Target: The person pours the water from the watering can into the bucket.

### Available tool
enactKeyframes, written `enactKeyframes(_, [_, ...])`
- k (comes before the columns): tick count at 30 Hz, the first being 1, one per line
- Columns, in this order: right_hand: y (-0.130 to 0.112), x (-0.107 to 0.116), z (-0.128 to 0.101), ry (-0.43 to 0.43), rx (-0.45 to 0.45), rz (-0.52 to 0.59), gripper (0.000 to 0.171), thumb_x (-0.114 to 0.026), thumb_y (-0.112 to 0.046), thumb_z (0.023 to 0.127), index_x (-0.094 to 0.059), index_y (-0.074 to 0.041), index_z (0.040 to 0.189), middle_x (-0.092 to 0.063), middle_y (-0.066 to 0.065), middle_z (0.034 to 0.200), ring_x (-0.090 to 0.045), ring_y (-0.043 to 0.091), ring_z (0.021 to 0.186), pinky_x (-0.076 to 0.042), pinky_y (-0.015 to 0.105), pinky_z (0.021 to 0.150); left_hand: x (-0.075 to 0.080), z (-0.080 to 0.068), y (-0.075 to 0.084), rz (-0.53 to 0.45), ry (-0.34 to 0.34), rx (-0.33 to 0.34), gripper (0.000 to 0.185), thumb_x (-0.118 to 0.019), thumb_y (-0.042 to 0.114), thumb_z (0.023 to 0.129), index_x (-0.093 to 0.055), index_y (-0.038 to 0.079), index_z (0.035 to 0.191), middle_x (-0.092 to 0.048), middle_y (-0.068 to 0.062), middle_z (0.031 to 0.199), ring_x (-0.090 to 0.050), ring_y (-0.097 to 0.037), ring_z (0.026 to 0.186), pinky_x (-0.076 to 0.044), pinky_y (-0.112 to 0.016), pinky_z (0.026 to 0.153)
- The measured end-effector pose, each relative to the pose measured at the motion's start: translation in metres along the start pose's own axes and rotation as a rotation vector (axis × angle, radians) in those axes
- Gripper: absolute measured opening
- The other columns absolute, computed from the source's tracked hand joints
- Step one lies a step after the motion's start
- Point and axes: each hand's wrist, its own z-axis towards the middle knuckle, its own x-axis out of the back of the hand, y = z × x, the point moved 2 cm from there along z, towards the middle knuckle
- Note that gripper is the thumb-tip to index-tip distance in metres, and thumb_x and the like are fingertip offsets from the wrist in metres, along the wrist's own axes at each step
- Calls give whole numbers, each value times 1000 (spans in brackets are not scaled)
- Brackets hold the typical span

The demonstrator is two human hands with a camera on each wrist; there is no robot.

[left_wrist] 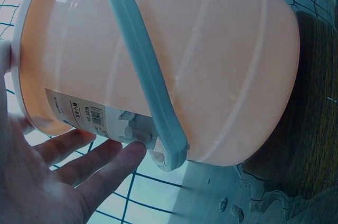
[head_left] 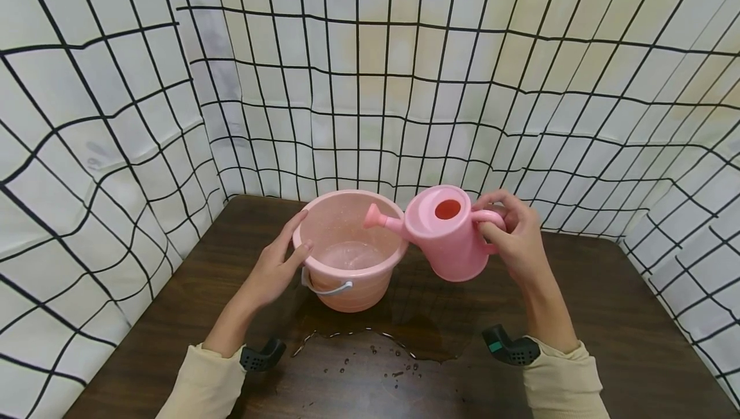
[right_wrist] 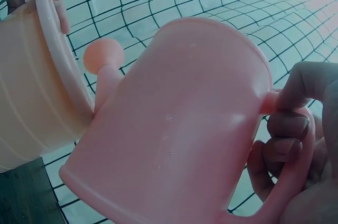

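A white sticker with a barcode (left_wrist: 79, 115) sits on the pink bucket (head_left: 351, 250); its print is too small to read, and only the left wrist view shows it. The left hand (head_left: 276, 268) rests straight fingers against the bucket's rim. The right hand (head_left: 516, 234) curls its fingers round the handle of the pink watering can (head_left: 444, 232), tilted with its spout over the bucket. The bucket stands on the table (head_left: 607, 316) beside spilled water (head_left: 405, 335).

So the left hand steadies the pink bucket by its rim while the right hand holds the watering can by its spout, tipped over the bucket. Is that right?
Not quite: the right hand grips the watering can by its handle, not its spout; the right wrist view shows the fingers curled round the handle. The spout points over the bucket. The rest holds: in the head view the left hand rests on the bucket's rim.
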Motion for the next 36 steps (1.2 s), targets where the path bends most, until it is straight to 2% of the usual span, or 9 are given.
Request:
enactKeyframes(6, [3, -3, -2, 83, 95, -83, 24, -60, 8, 81, -62, 6, 105, -68, -3, 76, -57, 12, 61, -56, 22, 55, 0, -1, 1, -5, -3, 3, 61, -45, 34, 101, -18, 29, 155, -24, -8, 161, -30, -36, 145, -29, -64, 110])
enactKeyframes(9, [6, -4, -2, 117, 142, -131, 24, -61, 8, 80, -63, 7, 104, -68, -6, 79, -58, 9, 64, -55, 18, 58, 0, -1, 0, -4, -3, 0, 61, -45, 34, 101, -18, 29, 155, -24, -8, 161, -30, -36, 145, -29, -64, 110])
enactKeyframes(13, [8, -5, -3, 156, 161, -155, 20, -62, 7, 80, -64, 8, 100, -70, -9, 85, -60, 8, 70, -55, 17, 61, 0, -1, 0, -7, 0, 1, 61, -46, 34, 101, -18, 30, 155, -25, -7, 161, -30, -34, 145, -30, -63, 111])
enactKeyframes(20, [12, -7, -3, 233, 143, -93, 15, -61, 5, 81, -63, 9, 95, -69, -5, 80, -57, 11, 69, -52, 16, 57, 0, 0, 0, -7, 0, -8, 61, -46, 33, 101, -19, 29, 155, -24, -8, 161, -30, -35, 144, -30, -62, 110])
enactKeyframes(26, [15, -9, -4, 263, 167, -16, 13, -61, 7, 80, -58, 13, 91, -66, -1, 75, -56, 10, 63, -53, 17, 58, -1, 1, 0, 1, 2, -13, 61, -46, 30, 101, -19, 26, 155, -25, -9, 160, -30, -36, 144, -30, -63, 110])
enactKeyframes(31, [17, -10, -2, 241, 207, 70, 14, -59, 8, 81, -59, 13, 93, -66, -1, 75, -54, 10, 60, -52, 17, 55, 0, 2, 0, 2, 2, -8, 61, -47, 30, 100, -20, 27, 155, -24, -8, 161, -29, -36, 145, -30, -63, 111])
enactKeyframes(36, [17, -9, -1, 193, 221, 129, 18, -60, 9, 81, -62, 10, 99, -68, 2, 84, -54, 12, 65, -53, 18, 56, 0, 1, 0, 4, 2, -11, 61, -46, 30, 101, -19, 26, 155, -24, -8, 161, -29, -36, 145, -30, -62, 111])
